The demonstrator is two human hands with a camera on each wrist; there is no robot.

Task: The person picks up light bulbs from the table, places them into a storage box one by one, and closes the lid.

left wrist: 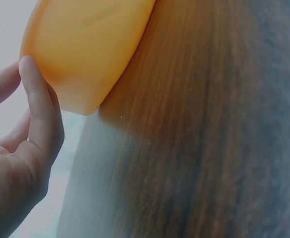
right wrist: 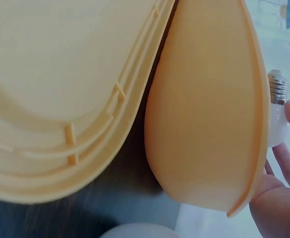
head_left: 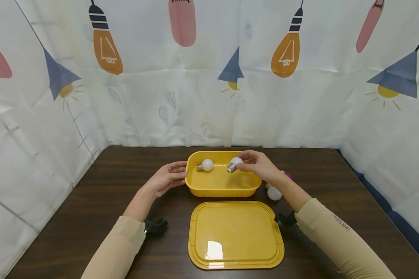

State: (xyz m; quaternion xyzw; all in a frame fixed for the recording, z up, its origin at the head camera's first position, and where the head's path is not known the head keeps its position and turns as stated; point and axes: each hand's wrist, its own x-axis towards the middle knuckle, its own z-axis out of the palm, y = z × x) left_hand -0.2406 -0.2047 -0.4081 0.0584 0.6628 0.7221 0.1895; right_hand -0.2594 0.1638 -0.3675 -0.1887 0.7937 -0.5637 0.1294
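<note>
In the head view a yellow tub (head_left: 209, 192) stands on the table, and a white light bulb (head_left: 207, 165) with a metal screw base lies inside it at the left. My right hand (head_left: 260, 166) pinches a second light bulb (head_left: 236, 161) over the tub's right part, its screw base tilted down and left. In the right wrist view this bulb (right wrist: 277, 121) shows past the tub's rim. The fingertips of my left hand (head_left: 165, 178) touch the tub's left end, their fingers nearly straight. In the left wrist view a fingertip (left wrist: 28, 62) rests against the rim.
A yellow lid (head_left: 235, 232) lies flat on the dark wooden table (head_left: 153, 155) in front of the tub. Another white bulb (head_left: 274, 193) lies right of the tub, partly behind my right forearm. Something pink (head_left: 288, 176) peeks out past that arm. A printed curtain (head_left: 202, 108) hangs behind.
</note>
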